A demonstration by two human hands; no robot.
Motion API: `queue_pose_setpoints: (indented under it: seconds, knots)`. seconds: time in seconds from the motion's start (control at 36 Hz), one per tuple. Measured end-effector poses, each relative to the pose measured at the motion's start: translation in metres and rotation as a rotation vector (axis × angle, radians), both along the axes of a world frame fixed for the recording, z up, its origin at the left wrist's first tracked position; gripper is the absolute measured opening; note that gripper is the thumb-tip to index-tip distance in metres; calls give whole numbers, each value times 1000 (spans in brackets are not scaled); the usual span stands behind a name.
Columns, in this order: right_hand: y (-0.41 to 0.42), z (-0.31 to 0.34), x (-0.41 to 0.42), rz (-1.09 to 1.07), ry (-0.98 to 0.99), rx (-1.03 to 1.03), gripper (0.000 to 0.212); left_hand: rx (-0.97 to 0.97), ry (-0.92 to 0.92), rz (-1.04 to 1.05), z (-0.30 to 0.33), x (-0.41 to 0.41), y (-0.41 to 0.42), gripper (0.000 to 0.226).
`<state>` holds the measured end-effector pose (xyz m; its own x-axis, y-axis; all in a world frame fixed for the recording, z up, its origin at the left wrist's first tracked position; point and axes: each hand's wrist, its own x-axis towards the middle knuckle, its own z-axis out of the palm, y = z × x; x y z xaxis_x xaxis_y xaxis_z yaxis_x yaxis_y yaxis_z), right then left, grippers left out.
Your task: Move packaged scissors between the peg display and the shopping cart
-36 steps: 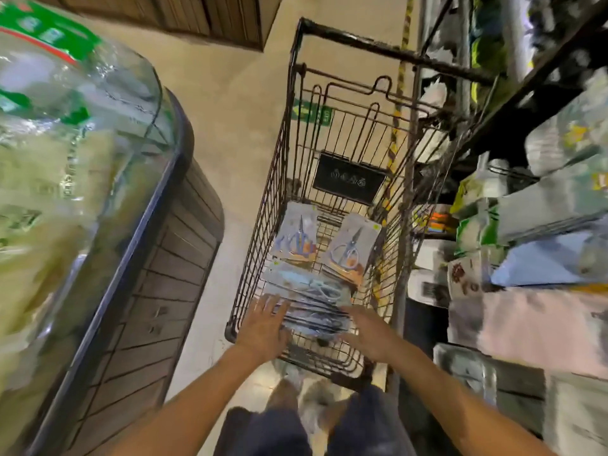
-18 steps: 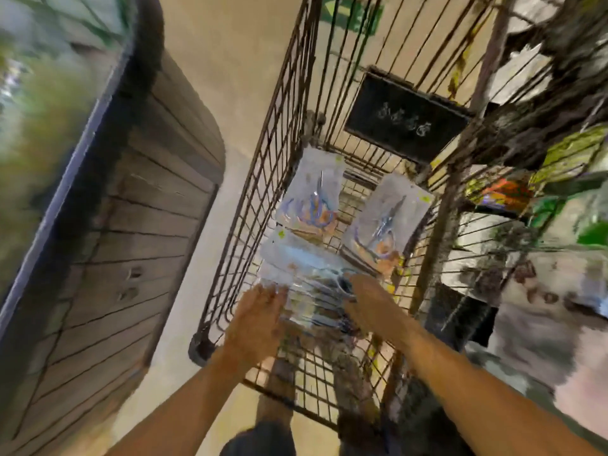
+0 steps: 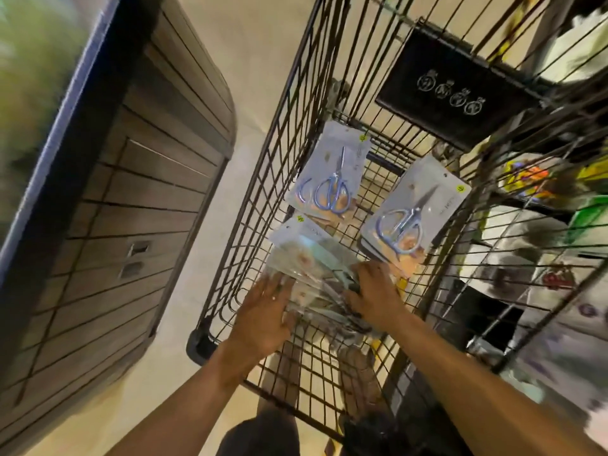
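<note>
Both hands on scissors stack, wire cart

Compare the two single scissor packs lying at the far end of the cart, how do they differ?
The left scissors pack lies farther away, by the cart side wall, its blades nearly straight up the picture. The right scissors pack lies nearer and tilts right. Both lie face up, untouched by either hand, showing blue-handled scissors and a yellow corner sticker.

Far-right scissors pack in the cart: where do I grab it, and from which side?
Pinch the scissors pack at its top card edge near the yellow sticker, coming from above. It lies flat on the cart floor; that end is bare card, clear of the handles and the right hand.
</note>
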<state>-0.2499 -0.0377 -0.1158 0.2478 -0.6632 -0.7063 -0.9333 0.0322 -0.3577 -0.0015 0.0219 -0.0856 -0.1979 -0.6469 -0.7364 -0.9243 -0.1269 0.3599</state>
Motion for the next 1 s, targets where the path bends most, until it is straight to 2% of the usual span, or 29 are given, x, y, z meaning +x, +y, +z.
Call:
queue_pose_setpoints:
  seconds: [0.11,0.28,0.42,0.47,0.61,0.69,0.81,0.89,1.0]
  knots:
    - [-2,2,1,-67,13,54,62,20,4,47,5,-1,-5,72]
    - [-4,-10,1,-132,-7,105,64,35,14,82,5,-2,-8,72]
    - [5,-15,4,-230,9,66,117,46,15,104,9,-5,-10,71]
    - [8,-17,3,-301,-41,136,124,52,30,116,9,-5,-9,72]
    - [2,-5,0,-422,-170,308,120,109,12,145,5,-4,-6,72]
    - [-7,12,1,-449,-171,392,81,118,33,176,10,-5,-7,70]
    - [-18,35,-1,-444,-247,469,41,131,67,233,18,-8,-10,68]
    - [-21,53,-5,-459,-306,493,37,150,139,329,27,-10,-12,62]
    - [-22,78,-11,-463,-341,482,41,225,335,601,53,-18,-22,36]
